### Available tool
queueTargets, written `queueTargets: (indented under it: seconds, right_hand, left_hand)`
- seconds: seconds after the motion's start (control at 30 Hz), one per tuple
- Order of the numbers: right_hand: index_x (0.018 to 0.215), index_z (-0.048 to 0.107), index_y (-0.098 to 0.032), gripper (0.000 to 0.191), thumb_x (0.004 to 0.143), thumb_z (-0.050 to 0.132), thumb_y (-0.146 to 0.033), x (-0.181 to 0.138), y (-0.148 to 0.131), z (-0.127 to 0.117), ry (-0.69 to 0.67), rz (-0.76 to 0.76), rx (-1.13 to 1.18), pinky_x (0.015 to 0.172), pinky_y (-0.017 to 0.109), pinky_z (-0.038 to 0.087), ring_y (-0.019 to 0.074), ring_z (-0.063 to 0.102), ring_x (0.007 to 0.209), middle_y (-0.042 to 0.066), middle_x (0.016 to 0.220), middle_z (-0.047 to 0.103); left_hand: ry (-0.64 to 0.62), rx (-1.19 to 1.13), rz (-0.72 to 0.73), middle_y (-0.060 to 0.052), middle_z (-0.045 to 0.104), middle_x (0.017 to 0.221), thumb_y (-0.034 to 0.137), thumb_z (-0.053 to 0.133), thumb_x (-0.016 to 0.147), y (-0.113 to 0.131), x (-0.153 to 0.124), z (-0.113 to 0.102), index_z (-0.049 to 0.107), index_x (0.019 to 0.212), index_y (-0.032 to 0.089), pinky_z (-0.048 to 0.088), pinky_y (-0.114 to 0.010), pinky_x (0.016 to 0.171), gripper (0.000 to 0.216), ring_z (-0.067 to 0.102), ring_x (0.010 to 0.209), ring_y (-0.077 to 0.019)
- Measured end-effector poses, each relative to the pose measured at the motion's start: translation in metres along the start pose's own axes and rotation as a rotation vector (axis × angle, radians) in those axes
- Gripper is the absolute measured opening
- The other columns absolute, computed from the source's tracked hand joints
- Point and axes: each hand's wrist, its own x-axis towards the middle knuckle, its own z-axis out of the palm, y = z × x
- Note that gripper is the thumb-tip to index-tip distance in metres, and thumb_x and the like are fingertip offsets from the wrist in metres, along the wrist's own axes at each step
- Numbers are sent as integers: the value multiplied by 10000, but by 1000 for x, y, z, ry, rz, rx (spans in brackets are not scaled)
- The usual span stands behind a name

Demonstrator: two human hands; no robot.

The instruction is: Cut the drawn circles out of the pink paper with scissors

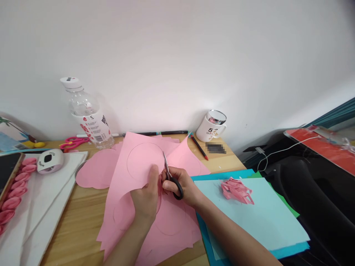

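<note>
Pink sheet (141,157) is in the middle of the frame, raised and curling over a stack of pink papers (174,225) on the wooden counter (69,218). The bottom of the frame cuts off the counter's near side, and the hands and forearms hide much of the sheet's lower part. Light blue paper (266,218) spreads across the lower right, with crumpled pink scraps (236,190) on it. A phone (8,173) is cut off at the left edge, and a small dark patch (215,148) below the mug (211,126) is pixelated past reading.

Both forearms rise from the bottom edge and the hands meet near the centre. The left hand (145,199) is upright with its back showing, the thumb on the sheet's face and the other fingers out of sight beneath, pinching the paper between them. The right hand (180,183) bends inward, fingers curled round the black handles of the scissors (167,169). Their blades point to the top of the frame, beside the right side of the circle drawn on the sheet. Whether paper sits between the blades is hard to tell. The circle lies just above the left thumb's tip.
</note>
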Motion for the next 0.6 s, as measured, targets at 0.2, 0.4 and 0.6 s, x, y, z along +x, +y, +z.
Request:
queueTargets:
  seconds: [0.2,0.4,0.6]
  right_hand:
    - [643,463,-175,323,710,691,-394,0,3,1,-6,9,32,480,232,275,82,348,485,-56,508,420]
    - [632,467,-174,297,702,691,-355,-1,2,1,-4,12,32,475,230,270,81,350,480,-57,491,427]
    - [627,467,-176,277,715,671,-340,0,2,0,-6,14,16,479,232,289,82,366,474,-55,484,439]
  left_hand:
    - [-18,-4,4,-57,706,914,290,637,718,1,0,-2,654,916,166,504,-345,864,234,647,933,-212]
    - [3,14,8,-61,707,899,294,651,704,0,0,-2,652,874,161,505,-347,851,216,651,907,-211]
    - [-6,-19,36,-65,707,948,298,654,723,-4,1,-3,657,982,152,483,-333,892,297,638,956,-205]
